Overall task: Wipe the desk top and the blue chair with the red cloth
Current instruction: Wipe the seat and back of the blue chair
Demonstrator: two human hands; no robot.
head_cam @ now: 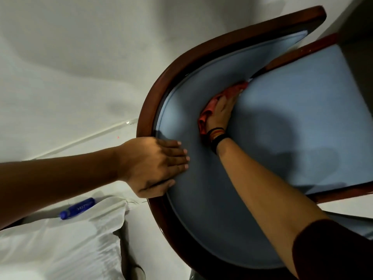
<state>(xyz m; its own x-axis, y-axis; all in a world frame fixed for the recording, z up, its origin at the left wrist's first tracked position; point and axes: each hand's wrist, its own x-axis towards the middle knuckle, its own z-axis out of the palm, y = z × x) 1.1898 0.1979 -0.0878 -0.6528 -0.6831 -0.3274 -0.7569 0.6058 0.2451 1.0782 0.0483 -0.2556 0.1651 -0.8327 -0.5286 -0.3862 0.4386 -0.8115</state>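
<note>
The blue chair (292,110) fills the right half of the head view, with a curved dark wooden frame around its padded back and seat. My right hand (221,114) presses the red cloth (232,91) flat into the crease where the backrest meets the seat. The cloth sticks out above and to the left of my fingers. My left hand (155,164) grips the top of the curved backrest, fingers lying on the blue padding and thumb over the wooden rim. The desk is not in view.
White bedding (60,243) lies at the lower left with a blue pen (77,208) on it. A pale floor (70,67) spreads to the left of the chair. A thin light strip runs across the floor toward the chair frame.
</note>
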